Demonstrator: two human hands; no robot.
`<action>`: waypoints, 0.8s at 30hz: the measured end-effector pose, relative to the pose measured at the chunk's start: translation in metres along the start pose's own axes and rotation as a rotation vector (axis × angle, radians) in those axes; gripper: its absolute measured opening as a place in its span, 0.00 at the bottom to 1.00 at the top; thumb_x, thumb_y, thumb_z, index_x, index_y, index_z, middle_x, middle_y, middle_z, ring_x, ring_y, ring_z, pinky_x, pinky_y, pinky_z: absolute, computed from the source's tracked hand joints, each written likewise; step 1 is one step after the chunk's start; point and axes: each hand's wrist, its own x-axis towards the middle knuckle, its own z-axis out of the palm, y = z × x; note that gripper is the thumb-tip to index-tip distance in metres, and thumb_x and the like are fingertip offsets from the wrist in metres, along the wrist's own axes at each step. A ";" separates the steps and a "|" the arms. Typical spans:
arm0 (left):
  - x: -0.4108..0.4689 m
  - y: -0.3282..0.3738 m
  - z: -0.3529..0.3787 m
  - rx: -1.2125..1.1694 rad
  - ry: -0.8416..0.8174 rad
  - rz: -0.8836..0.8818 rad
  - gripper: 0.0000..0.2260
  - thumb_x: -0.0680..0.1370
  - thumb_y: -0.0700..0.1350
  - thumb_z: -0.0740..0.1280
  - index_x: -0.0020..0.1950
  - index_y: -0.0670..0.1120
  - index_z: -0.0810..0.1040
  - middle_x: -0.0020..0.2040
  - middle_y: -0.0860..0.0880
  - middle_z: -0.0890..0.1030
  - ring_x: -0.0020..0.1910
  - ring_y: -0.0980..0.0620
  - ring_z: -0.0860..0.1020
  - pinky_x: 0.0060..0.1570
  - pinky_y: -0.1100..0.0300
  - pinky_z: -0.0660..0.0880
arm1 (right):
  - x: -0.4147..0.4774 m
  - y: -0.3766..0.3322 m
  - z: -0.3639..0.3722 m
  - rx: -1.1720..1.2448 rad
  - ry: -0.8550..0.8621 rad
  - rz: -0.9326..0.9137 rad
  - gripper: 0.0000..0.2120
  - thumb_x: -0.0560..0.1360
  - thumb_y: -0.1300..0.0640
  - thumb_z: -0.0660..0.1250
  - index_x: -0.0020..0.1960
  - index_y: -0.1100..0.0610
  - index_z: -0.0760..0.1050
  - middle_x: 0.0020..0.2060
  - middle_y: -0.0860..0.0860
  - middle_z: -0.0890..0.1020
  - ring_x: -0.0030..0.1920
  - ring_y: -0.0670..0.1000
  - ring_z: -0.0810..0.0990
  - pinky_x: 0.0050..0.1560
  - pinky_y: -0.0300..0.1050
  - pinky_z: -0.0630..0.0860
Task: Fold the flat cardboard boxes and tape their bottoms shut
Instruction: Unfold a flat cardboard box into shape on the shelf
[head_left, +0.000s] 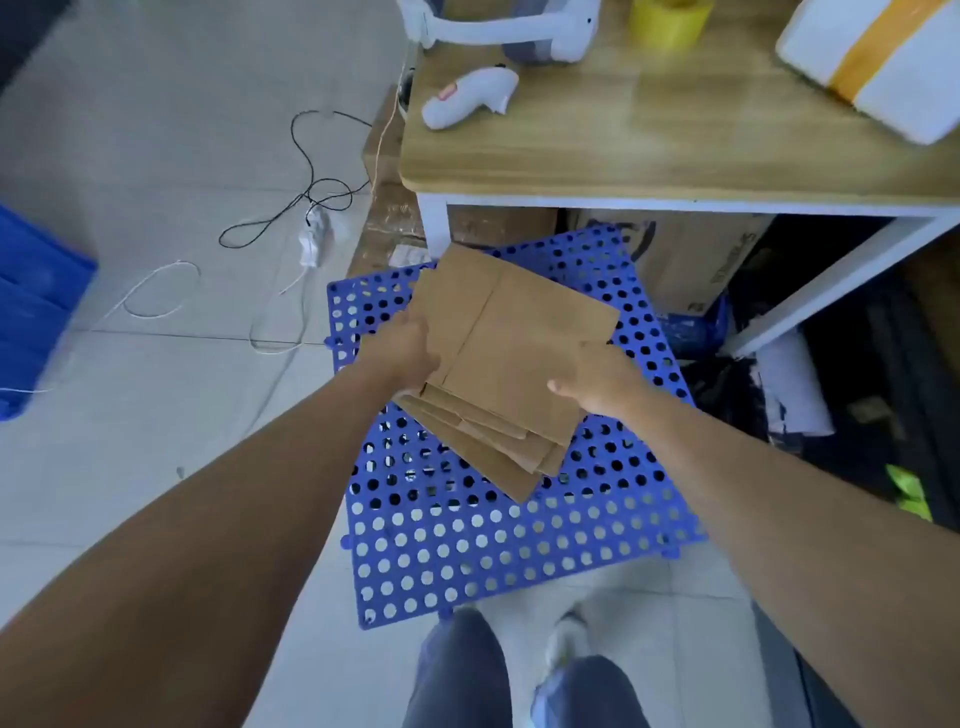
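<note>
A stack of several flat brown cardboard boxes (506, 358) lies on a blue perforated plastic mat (498, 540) on the floor. My left hand (408, 353) grips the stack's left edge, fingers curled under it. At the stack's right side my right hand (597, 382) holds the top sheets, thumb on top and fingers hidden beneath. The lower sheets fan out toward me. A yellow tape roll (670, 21) stands at the back of the wooden table.
The wooden table (649, 156) with white legs stands just beyond the mat, bearing a white handheld tool (467, 98) and a white-and-yellow bundle (878, 62). Larger cardboard boxes (691, 260) sit under it. Loose cables (291, 208) trail on the tiled floor; a blue crate (36, 306) is far left.
</note>
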 end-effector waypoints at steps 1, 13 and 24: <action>0.006 -0.003 0.005 -0.010 -0.029 -0.028 0.18 0.79 0.44 0.63 0.66 0.37 0.67 0.64 0.39 0.70 0.59 0.39 0.72 0.55 0.48 0.71 | 0.006 0.003 0.008 0.039 -0.009 0.034 0.17 0.79 0.46 0.62 0.51 0.61 0.75 0.32 0.52 0.68 0.31 0.50 0.69 0.28 0.42 0.64; 0.041 -0.024 0.026 -0.354 -0.043 -0.144 0.21 0.80 0.48 0.63 0.67 0.35 0.66 0.63 0.36 0.72 0.57 0.41 0.73 0.57 0.48 0.71 | 0.034 0.005 0.034 0.812 0.029 0.396 0.26 0.77 0.57 0.66 0.72 0.60 0.62 0.66 0.56 0.72 0.63 0.57 0.73 0.63 0.51 0.72; 0.014 0.002 -0.043 -0.690 0.008 -0.259 0.37 0.71 0.54 0.74 0.70 0.32 0.66 0.67 0.32 0.70 0.62 0.36 0.75 0.59 0.47 0.73 | -0.005 -0.003 -0.026 1.000 0.232 0.429 0.19 0.76 0.60 0.69 0.64 0.65 0.68 0.57 0.58 0.75 0.59 0.57 0.76 0.54 0.46 0.73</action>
